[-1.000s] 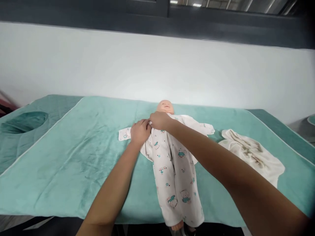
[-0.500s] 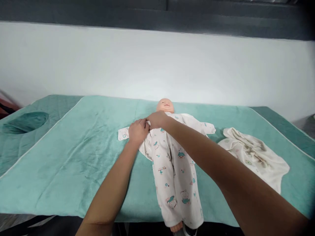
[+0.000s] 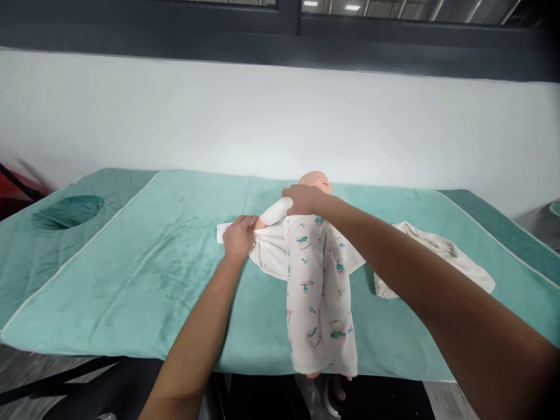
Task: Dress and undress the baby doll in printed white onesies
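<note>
A baby doll lies on its back on a green bed cover (image 3: 184, 280), its head (image 3: 315, 179) toward the wall. It wears white printed pants (image 3: 304, 303) and lies over a spread white top (image 3: 271, 251). My right hand (image 3: 304, 199) is closed around the doll's upper arm, near the shoulder. The doll's arm (image 3: 276, 211) is in a plain white sleeve and slants down toward my left hand (image 3: 240, 236). My left hand is closed on the gathered sleeve of the white top, touching the doll's hand (image 3: 259, 224). The sleeve end (image 3: 222, 233) sticks out to the left.
Another white garment (image 3: 446, 251) lies crumpled to the right, partly behind my right forearm. A round face hole (image 3: 67, 211) is at the left of the bed. A white wall (image 3: 219, 116) borders the far edge. Black chair parts show below the near edge.
My right hand has moved from beside my left hand up to the doll's shoulder. The doll's white-sleeved arm now shows between the hands. The doll's head has turned to the right.
</note>
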Action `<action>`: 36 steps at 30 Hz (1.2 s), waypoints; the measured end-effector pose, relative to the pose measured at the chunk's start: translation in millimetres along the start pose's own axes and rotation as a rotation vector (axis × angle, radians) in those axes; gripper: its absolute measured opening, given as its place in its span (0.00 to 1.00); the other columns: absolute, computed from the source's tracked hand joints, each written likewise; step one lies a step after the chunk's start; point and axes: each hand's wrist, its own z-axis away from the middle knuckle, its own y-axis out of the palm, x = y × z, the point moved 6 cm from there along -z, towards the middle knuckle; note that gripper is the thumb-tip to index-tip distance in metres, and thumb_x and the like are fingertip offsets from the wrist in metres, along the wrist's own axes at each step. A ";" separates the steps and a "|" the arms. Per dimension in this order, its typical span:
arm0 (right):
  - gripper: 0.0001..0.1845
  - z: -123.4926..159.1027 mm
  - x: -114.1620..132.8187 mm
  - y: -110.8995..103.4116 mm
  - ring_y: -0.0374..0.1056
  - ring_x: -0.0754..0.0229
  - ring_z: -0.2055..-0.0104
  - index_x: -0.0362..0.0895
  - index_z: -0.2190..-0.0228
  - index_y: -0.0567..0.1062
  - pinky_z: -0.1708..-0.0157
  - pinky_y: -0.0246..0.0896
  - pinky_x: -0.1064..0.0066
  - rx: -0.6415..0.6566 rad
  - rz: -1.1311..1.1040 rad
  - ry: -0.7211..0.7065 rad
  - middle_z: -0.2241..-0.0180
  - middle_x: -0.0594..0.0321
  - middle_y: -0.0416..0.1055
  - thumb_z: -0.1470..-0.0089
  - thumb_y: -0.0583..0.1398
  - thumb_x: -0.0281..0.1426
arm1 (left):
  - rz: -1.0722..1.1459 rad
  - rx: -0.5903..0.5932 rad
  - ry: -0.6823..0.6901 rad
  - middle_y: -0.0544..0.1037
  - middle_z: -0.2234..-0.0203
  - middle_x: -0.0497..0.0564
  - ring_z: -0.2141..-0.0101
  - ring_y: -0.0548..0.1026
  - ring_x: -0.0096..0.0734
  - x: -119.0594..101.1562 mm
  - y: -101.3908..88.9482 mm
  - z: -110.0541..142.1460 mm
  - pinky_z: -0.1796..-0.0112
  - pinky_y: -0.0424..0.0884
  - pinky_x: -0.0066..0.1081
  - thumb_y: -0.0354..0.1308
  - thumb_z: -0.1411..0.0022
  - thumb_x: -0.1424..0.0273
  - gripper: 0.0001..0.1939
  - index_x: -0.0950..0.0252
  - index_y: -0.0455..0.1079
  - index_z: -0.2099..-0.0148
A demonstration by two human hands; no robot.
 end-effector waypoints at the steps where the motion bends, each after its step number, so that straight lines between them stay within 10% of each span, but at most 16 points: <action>1: 0.22 2.4 -2.6 -1.9 0.70 0.53 0.61 0.48 0.54 0.70 0.69 0.60 0.68 -0.022 -0.001 0.004 0.53 0.56 0.70 0.50 0.60 0.42 | -0.010 0.017 -0.005 0.79 0.53 0.48 0.54 0.76 0.37 1.7 -0.1 2.3 0.62 0.67 0.32 0.45 0.37 0.76 0.21 0.55 0.75 0.50; 21: 0.19 12.4 18.2 14.3 0.68 0.52 0.51 0.44 0.50 0.72 0.55 0.62 0.67 -0.260 -0.133 -0.104 0.50 0.55 0.72 0.41 0.56 0.36 | -0.151 -0.057 0.100 0.73 0.46 0.57 0.46 0.70 0.44 1.2 -14.2 33.5 0.46 0.63 0.38 0.44 0.31 0.62 0.24 0.62 0.63 0.37; 28: 0.22 121.2 -68.6 44.6 0.51 0.51 0.35 0.40 0.43 0.66 0.37 0.44 0.62 -0.663 -0.150 0.112 0.37 0.49 0.59 0.34 0.47 0.33 | -0.175 -0.061 0.019 0.75 0.49 0.57 0.47 0.69 0.46 7.2 -11.3 27.7 0.45 0.63 0.41 0.45 0.32 0.63 0.23 0.63 0.67 0.40; 36: 0.21 145.4 -139.8 108.0 0.64 0.52 0.44 0.45 0.46 0.70 0.45 0.51 0.62 -0.540 -0.281 0.353 0.46 0.55 0.71 0.33 0.47 0.39 | -0.228 -0.113 0.033 0.67 0.41 0.57 0.41 0.62 0.49 -59.1 -24.5 17.4 0.43 0.62 0.46 0.47 0.39 0.78 0.25 0.63 0.65 0.40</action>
